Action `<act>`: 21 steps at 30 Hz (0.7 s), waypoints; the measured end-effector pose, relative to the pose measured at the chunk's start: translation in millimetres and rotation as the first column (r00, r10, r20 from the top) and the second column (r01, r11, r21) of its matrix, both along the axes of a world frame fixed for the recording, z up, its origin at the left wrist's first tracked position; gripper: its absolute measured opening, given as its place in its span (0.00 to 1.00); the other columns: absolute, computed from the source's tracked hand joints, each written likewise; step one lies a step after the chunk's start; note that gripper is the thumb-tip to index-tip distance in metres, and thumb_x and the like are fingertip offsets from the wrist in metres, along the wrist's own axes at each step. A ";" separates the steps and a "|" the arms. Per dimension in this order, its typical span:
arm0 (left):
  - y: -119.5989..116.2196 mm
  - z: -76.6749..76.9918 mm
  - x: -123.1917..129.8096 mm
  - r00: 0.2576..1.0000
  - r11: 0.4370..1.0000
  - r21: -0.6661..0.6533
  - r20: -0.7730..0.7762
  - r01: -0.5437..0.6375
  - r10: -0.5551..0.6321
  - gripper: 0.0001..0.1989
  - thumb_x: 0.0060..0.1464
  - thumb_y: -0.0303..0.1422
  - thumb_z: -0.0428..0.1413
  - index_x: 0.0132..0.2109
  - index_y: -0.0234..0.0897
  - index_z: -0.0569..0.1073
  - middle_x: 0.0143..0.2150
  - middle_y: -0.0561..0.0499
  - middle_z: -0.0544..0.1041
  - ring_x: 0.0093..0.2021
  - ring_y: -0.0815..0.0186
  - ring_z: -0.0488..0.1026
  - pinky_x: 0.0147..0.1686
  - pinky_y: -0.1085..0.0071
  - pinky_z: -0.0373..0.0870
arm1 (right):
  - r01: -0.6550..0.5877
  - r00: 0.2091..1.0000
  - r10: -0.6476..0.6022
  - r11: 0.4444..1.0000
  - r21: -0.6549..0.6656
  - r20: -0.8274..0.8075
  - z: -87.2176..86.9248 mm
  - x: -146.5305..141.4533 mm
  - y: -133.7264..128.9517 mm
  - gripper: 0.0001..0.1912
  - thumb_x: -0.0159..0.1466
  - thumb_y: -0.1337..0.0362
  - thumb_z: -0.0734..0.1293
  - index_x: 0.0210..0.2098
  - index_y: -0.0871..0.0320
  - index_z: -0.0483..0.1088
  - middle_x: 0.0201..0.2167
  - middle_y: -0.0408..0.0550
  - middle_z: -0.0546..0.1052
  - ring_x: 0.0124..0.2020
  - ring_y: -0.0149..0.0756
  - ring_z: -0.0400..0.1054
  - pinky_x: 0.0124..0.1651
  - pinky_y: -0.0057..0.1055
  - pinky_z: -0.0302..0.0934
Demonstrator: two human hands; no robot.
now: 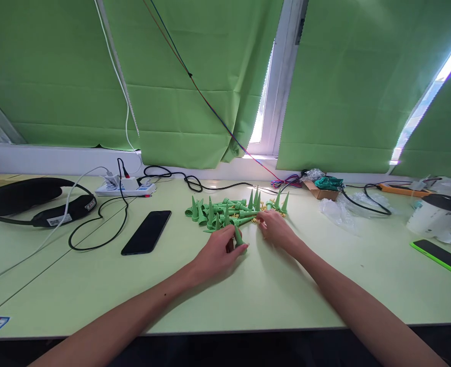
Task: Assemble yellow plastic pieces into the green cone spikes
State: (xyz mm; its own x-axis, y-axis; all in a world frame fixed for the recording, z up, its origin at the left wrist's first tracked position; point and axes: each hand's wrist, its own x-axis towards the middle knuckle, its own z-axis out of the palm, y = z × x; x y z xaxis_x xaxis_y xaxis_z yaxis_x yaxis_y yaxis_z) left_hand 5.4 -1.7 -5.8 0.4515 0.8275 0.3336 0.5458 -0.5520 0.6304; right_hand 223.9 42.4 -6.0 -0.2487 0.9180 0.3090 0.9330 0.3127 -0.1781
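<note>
My left hand [220, 250] is closed around a green plastic spike [238, 237], its pointed end up and its wide base near the table. My right hand [275, 229] reaches into the right part of a heap of green spikes [225, 208], fingertips together among small yellow pieces [263, 206]. Whatever lies between those fingertips is too small and hidden to make out. Several spikes stand upright on their bases, while others lie on their sides. Just beyond my right hand, an upright green spike [285, 205] stands at the heap's right end.
A black phone [147, 233] lies left of the heap. Farther left are a power strip [126, 188], loose cables and a black neckband device [64, 211]. To the right are a small cardboard box [320, 191], clear plastic wrap [338, 213] and a green-edged black device [443, 259].
</note>
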 end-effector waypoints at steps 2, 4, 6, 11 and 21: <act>-0.1 0.1 0.3 0.999 1.000 0.003 -0.031 0.023 -0.023 0.11 0.58 0.41 0.55 0.35 0.38 0.69 0.29 0.53 0.69 0.28 0.66 0.65 0.28 0.69 0.60 | 0.015 1.000 -0.015 1.000 0.001 -0.005 1.2 -0.5 -0.5 0.10 0.64 0.76 0.63 0.40 0.60 0.74 0.37 0.53 0.77 0.41 0.39 0.68 0.42 0.29 0.56; -0.6 1.1 0.6 0.994 0.998 0.002 -0.085 0.068 -0.068 0.12 0.58 0.40 0.55 0.32 0.38 0.67 0.32 0.52 0.69 0.30 0.65 0.65 0.29 0.69 0.60 | 0.032 0.999 -0.032 0.999 0.003 -0.012 2.1 -0.7 -1.2 0.10 0.64 0.76 0.63 0.41 0.61 0.74 0.38 0.53 0.76 0.41 0.39 0.68 0.43 0.29 0.56; -1.2 2.4 0.9 0.988 0.995 -0.012 -0.119 0.100 -0.101 0.13 0.59 0.40 0.54 0.30 0.38 0.66 0.34 0.51 0.69 0.32 0.65 0.66 0.30 0.68 0.61 | 0.046 0.999 -0.046 0.999 0.001 -0.017 2.3 -0.7 -1.8 0.10 0.64 0.76 0.63 0.41 0.61 0.73 0.39 0.54 0.76 0.42 0.40 0.67 0.43 0.29 0.56; -2.0 3.7 0.5 0.985 0.994 -0.033 -0.135 0.101 -0.105 0.13 0.60 0.40 0.53 0.30 0.38 0.65 0.35 0.50 0.69 0.32 0.64 0.66 0.30 0.68 0.60 | 0.057 0.998 -0.057 0.998 -0.008 -0.010 -0.6 0.3 -0.6 0.10 0.64 0.76 0.63 0.41 0.61 0.73 0.39 0.54 0.76 0.43 0.40 0.67 0.43 0.29 0.56; -3.3 4.3 0.0 0.988 0.995 -0.037 -0.122 0.096 -0.100 0.10 0.60 0.40 0.52 0.36 0.38 0.70 0.34 0.51 0.69 0.32 0.64 0.65 0.31 0.67 0.60 | 0.052 0.999 -0.052 0.998 -0.034 -0.008 -6.6 2.6 4.5 0.10 0.63 0.77 0.63 0.42 0.60 0.72 0.39 0.53 0.76 0.42 0.40 0.68 0.42 0.29 0.55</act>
